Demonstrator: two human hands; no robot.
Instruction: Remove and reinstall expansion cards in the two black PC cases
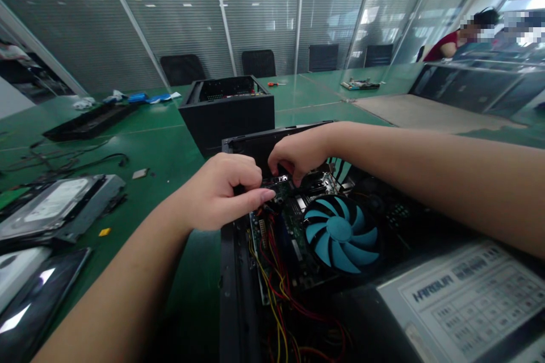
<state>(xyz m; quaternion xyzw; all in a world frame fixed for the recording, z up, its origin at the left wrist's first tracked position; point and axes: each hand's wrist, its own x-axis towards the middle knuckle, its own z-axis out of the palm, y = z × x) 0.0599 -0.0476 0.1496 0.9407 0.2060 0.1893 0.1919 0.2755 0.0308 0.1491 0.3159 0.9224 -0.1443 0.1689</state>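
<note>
The left hand (225,190), grip narrow, has its thumb at the edge of a dark green circuit board (281,190) inside an open black metal computer case (232,295) on the green bench (149,150). The right hand (302,153) bends its fingers down beyond a round blue-bladed fan (339,229); I cannot tell what either grip holds.

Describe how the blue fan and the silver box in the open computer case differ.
The blue fan is round, while the silver box has straight edges. The fan has curved blades; the box shows a flat, printed face. Both sit inside the open computer case.
</note>
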